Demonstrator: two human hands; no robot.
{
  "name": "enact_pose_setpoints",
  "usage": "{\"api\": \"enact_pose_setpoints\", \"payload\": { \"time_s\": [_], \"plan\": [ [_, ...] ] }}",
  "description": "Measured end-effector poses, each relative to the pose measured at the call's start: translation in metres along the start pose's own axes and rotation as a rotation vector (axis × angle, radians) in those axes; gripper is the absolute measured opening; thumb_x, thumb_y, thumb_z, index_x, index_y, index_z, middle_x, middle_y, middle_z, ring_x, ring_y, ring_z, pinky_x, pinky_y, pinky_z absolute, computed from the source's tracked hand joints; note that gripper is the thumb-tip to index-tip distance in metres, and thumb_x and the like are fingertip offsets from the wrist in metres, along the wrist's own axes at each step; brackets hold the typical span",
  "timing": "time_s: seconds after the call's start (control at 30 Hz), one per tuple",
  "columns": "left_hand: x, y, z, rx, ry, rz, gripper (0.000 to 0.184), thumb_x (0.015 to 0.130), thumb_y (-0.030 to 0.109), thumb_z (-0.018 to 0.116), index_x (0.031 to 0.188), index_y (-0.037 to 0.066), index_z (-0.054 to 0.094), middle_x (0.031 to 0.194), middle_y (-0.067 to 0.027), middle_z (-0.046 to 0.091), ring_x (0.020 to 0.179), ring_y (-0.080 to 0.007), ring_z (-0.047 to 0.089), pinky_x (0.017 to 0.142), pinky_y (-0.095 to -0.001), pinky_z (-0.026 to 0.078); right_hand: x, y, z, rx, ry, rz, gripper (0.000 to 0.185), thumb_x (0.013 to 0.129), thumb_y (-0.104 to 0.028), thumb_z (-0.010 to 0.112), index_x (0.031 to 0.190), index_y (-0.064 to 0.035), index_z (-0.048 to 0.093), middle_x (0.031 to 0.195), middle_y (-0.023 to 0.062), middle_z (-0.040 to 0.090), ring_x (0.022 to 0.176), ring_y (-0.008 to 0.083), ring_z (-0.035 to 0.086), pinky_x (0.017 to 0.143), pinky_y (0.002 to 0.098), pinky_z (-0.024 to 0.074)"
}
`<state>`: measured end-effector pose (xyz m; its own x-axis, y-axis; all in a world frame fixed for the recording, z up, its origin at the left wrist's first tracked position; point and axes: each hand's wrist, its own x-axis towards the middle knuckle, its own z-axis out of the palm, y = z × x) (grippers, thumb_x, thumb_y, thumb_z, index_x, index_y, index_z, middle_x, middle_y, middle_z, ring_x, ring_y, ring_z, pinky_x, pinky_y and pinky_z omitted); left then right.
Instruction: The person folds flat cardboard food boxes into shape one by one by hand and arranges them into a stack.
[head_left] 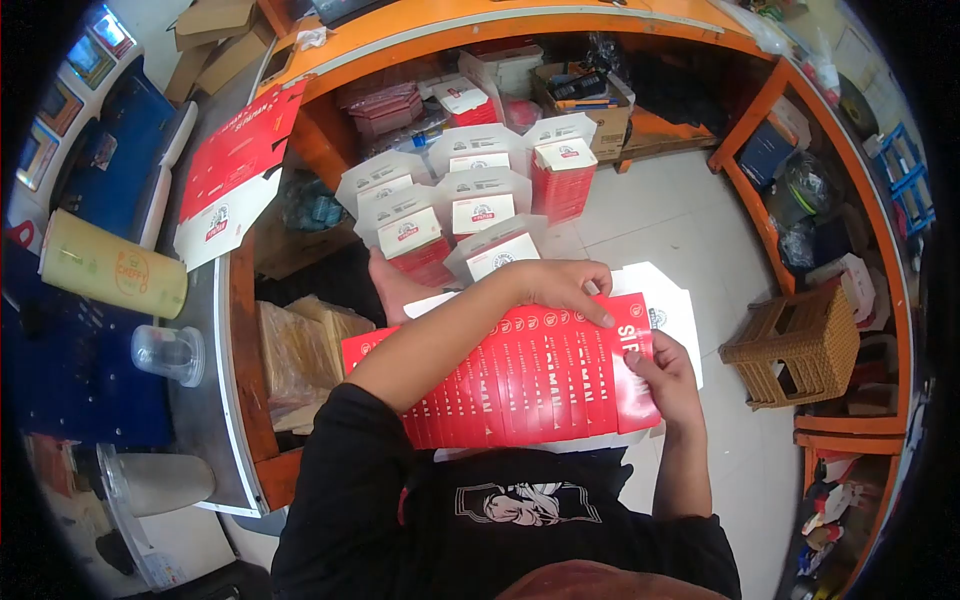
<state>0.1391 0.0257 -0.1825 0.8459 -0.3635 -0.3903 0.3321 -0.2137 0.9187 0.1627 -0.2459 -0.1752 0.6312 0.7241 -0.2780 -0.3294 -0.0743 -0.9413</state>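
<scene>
A fanned row of overlapping red printed cards point(520, 385) lies across my lap, with white card sheets point(680, 320) showing beneath at the right. My left hand point(570, 288) rests bent at the top edge of the row, its fingers curled at the cards near the right end. At the right end my right hand point(668, 375) pinches the last red card, thumb on top. Beyond my hands, stacks of folded red and white boxes point(410, 235) stand on the floor, several of them wrapped in white sheets.
On the left a grey counter point(225, 330) holds a flat red and white card point(240, 160), a yellow cup point(115, 270) and clear plastic cups point(168, 355). A brown wicker stool point(795, 345) stands on the right, before orange shelves point(780, 90). A bare foot point(395, 290) is near the stacks.
</scene>
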Motion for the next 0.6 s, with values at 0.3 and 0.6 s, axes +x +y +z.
{"api": "enact_pose_setpoints", "payload": {
  "time_s": [0.3,0.6],
  "plan": [
    [-0.006,0.001,-0.001,-0.013,0.043,-0.006,0.057,0.084,0.035,0.084,0.12,0.005,0.051,0.124,-0.0157,0.06,0.105,-0.0238,0.066,0.082,-0.0343,0.056,0.019,0.006,0.0,-0.041,-0.156,-0.046,0.023,0.098,-0.008,0.064,0.118,0.0011,0.059,0.106,0.0094,0.072,0.094,0.0121,0.068,0.084,0.0285,0.0549],
    [-0.031,-0.002,0.018,0.591,0.489,0.368,0.064,0.082,0.035,0.082,0.128,0.002,0.053,0.131,-0.0214,0.054,0.123,-0.0364,0.055,0.103,-0.041,0.045,-0.033,0.007,-0.025,-0.008,-0.259,-0.207,0.084,0.09,-0.01,0.074,0.156,-0.0073,0.022,0.123,0.0145,0.063,0.123,0.026,0.058,0.101,0.0431,0.0479]
  ]
}}
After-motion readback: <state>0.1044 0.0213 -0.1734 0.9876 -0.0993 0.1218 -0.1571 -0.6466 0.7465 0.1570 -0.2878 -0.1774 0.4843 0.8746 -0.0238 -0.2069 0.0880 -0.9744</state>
